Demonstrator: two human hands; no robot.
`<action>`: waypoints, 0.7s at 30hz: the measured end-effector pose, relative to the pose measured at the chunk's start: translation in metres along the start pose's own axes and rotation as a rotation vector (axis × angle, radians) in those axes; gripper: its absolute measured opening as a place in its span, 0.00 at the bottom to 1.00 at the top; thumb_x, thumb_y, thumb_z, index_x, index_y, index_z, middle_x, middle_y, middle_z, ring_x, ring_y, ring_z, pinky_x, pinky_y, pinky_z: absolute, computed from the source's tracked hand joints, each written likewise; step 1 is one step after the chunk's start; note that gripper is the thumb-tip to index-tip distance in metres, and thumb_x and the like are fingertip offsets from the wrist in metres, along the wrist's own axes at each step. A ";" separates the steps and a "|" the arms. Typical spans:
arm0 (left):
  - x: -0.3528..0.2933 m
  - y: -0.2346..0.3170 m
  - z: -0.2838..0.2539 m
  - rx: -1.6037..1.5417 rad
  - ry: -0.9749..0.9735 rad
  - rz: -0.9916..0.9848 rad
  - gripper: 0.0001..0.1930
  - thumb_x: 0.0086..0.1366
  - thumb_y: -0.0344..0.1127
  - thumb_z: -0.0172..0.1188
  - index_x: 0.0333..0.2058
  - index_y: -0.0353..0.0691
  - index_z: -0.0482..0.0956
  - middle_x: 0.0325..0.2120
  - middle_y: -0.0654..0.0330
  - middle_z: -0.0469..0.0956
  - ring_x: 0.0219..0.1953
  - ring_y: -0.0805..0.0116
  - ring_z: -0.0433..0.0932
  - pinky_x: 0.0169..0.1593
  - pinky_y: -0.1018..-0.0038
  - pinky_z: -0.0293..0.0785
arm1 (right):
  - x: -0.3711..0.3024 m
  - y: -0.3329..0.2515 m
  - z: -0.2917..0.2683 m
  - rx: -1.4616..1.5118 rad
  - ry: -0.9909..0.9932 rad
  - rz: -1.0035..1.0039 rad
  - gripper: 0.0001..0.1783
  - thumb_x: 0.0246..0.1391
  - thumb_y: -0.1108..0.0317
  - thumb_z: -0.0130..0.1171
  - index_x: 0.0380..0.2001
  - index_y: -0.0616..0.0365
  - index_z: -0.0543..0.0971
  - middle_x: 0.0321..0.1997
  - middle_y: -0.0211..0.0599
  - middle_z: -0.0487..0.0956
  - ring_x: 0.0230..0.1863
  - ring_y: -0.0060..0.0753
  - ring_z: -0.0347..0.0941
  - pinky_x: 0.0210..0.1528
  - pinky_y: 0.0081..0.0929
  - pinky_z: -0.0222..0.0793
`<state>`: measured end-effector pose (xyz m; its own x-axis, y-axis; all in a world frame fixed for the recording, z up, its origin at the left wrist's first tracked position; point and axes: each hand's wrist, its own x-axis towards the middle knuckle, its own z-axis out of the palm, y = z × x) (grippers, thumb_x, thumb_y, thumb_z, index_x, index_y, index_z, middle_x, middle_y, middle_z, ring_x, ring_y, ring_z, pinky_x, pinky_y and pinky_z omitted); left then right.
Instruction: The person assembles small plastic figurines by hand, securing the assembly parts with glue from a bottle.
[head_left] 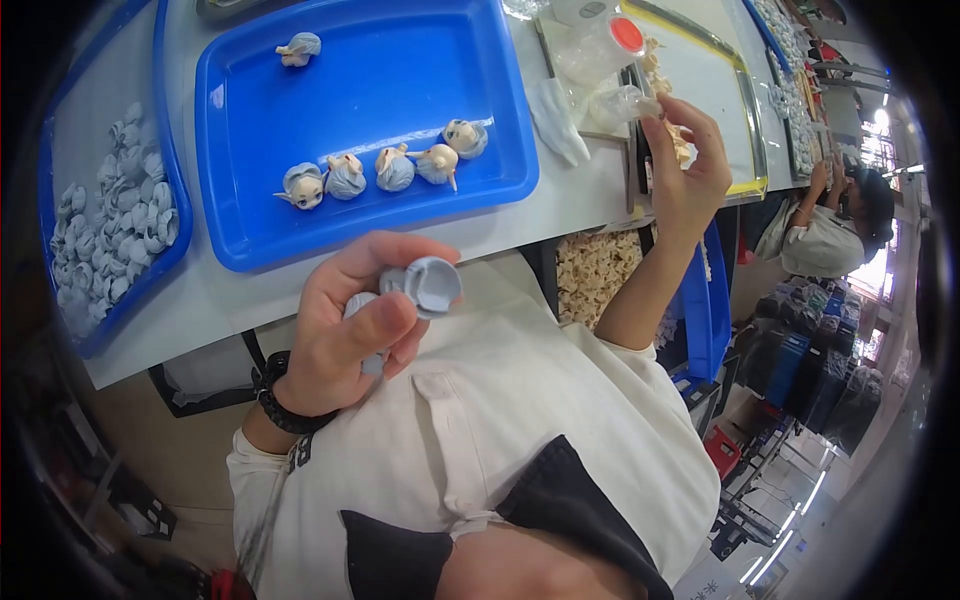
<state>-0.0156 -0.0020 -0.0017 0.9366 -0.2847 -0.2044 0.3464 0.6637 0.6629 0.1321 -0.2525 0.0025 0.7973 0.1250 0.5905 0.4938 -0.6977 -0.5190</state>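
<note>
My left hand (365,320) is closed around light grey-blue moulded hair pieces (432,284), over my lap in front of the table. One piece shows its hollow inside; others sit partly hidden in the fingers. Out to the right, my right hand (690,160) has thumb and fingertips pinched together at the top of a small translucent bottle (618,106). What the pinch holds is too small to make out. Beyond my left hand, a blue tray (380,100) holds several small doll heads with pointed ears and grey-blue hair, such as the doll head (302,187) nearest the left.
Another blue tray (180,215) at the left is heaped with grey-blue hair pieces (115,220). A clear jar with a red cap (627,36) and a white cloth (556,120) lie near my right hand. Below the table edge is a box of beige parts (598,278). Another person (835,225) sits far right.
</note>
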 end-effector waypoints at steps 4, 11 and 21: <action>0.002 0.002 0.002 0.001 0.057 0.011 0.25 0.55 0.47 0.58 0.43 0.34 0.67 0.30 0.56 0.74 0.17 0.84 0.63 0.17 0.88 0.59 | -0.009 0.003 0.007 0.129 0.122 0.036 0.12 0.39 0.77 0.61 0.32 0.63 0.77 0.33 0.38 0.76 0.34 0.26 0.71 0.38 0.21 0.65; 0.005 0.002 0.003 0.001 0.044 0.011 0.20 0.56 0.45 0.56 0.39 0.34 0.68 0.28 0.59 0.73 0.18 0.84 0.64 0.18 0.87 0.59 | -0.028 -0.073 0.013 0.954 -0.172 -0.311 0.17 0.36 0.76 0.63 0.35 0.64 0.75 0.34 0.44 0.75 0.34 0.33 0.70 0.34 0.22 0.63; 0.000 -0.001 0.001 0.217 0.151 0.025 0.19 0.56 0.46 0.57 0.37 0.34 0.69 0.24 0.65 0.70 0.20 0.84 0.65 0.21 0.87 0.61 | -0.031 -0.098 0.022 0.536 -0.393 -0.533 0.20 0.27 0.70 0.65 0.31 0.59 0.77 0.31 0.35 0.75 0.29 0.31 0.67 0.29 0.23 0.60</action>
<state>-0.0159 -0.0037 -0.0012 0.9477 -0.1531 -0.2800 0.3187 0.5005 0.8049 0.0665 -0.1728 0.0216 0.4249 0.6473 0.6328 0.8562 -0.0604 -0.5131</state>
